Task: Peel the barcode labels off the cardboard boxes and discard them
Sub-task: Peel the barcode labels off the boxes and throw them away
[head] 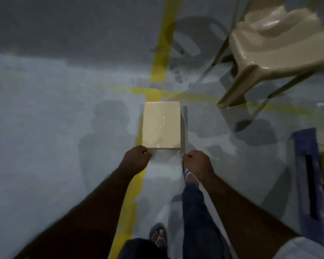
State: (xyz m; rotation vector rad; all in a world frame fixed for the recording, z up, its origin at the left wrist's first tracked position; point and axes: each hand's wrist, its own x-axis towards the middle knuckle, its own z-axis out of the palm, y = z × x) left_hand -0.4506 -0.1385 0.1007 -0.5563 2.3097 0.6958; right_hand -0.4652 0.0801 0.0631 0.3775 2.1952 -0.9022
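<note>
A flat, pale cardboard box [161, 125] is held out level in front of me above the floor. My left hand [137, 160] grips its near left corner with curled fingers. Its near right corner is pinched by my right hand [197, 163]. The upper face of the box is plain with a glossy strip of tape down the middle; no barcode label shows on it. The picture is blurred by movement.
A beige plastic chair [273, 47] stands at the upper right. A blue item with a dark slot [310, 176] lies at the right edge. Yellow lines [161, 53] cross the grey floor. My legs and sandalled feet [158, 234] are below the box.
</note>
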